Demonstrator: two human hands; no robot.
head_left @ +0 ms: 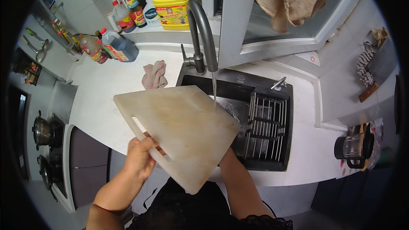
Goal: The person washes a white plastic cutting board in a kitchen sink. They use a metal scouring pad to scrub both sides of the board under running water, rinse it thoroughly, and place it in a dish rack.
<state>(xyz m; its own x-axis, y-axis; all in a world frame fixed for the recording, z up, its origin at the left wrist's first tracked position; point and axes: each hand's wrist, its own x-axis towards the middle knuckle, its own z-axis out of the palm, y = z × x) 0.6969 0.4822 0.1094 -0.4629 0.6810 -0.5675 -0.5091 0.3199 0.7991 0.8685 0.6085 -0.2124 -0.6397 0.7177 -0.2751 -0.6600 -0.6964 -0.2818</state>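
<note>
Holding a pale cutting board [181, 130] over the sink [272, 102], head view: my left hand [139, 157] is closed around the board's near edge at its handle slot, fingers curled under, thumb on top. The board tilts up and away from that hand, its far corner reaching the thin stream of water that falls from the tall grey tap [202, 34]. My right forearm passes beneath the board; the right hand itself is hidden behind it, so I cannot tell whether it is open or what it touches. Beyond the left hand, on the white bench [106, 98], lies a crumpled pink cloth [154, 75]; further off stand sauce bottles and a yellow detergent jug [171, 6]. To the right of the board a wire rack [266, 125] sits in the sink. I judge the rinse barely begun: brownish stains show across the board's face, and only its far corner meets the water.
</note>
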